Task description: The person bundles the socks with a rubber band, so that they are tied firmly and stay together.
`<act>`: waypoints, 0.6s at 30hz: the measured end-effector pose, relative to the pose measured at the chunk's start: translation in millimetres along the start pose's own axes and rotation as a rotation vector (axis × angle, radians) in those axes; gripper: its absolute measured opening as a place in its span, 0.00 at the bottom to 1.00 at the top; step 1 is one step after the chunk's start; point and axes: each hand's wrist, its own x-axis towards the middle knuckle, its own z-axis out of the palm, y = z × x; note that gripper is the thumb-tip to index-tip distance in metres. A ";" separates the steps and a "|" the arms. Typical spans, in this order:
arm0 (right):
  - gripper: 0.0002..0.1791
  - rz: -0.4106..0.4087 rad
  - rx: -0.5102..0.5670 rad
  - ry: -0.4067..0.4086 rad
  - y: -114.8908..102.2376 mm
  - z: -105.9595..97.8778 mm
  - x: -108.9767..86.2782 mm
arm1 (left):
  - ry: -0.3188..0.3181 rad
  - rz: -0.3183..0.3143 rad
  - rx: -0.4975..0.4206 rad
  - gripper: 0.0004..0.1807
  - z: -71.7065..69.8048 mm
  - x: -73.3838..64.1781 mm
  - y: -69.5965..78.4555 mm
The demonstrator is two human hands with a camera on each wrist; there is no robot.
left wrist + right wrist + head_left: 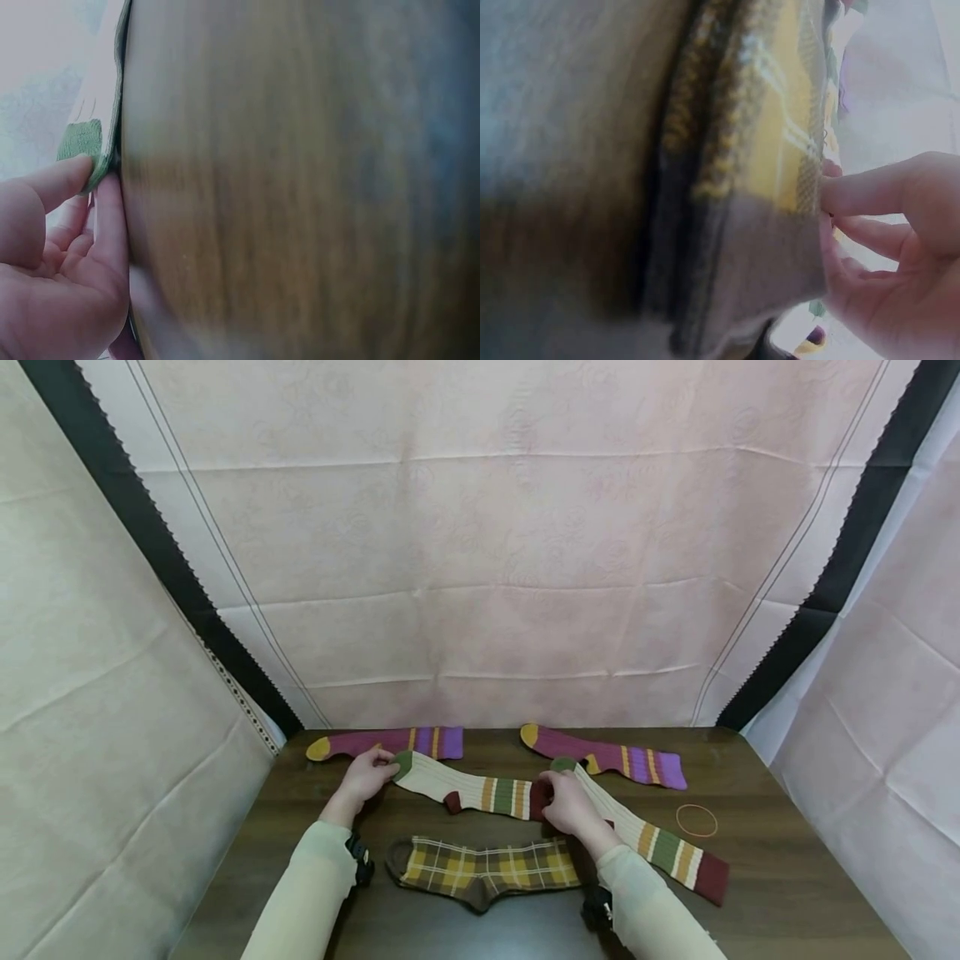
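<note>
My left hand pinches the green toe of a cream sock with ochre and green stripes; in the left wrist view thumb and fingers close on that green toe. At the sock's other end, my right hand pinches its dark red cuff. The sock lies stretched sideways between both hands, heel toward me. A matching cream sock slants off to the right, partly covered by the right hand and wrist. Nearer to me lie yellow-and-brown plaid socks, layered together, which fill much of the right wrist view.
Two purple socks with yellow toes lie along the table's back edge, one purple sock at left and another purple sock at right. A thin rubber band rests on the brown table. Pale cloth walls enclose the table.
</note>
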 end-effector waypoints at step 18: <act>0.29 0.037 0.212 -0.018 8.7 4.9 0.6 | 0.023 -0.006 0.038 0.16 0.2 -2.5 2.4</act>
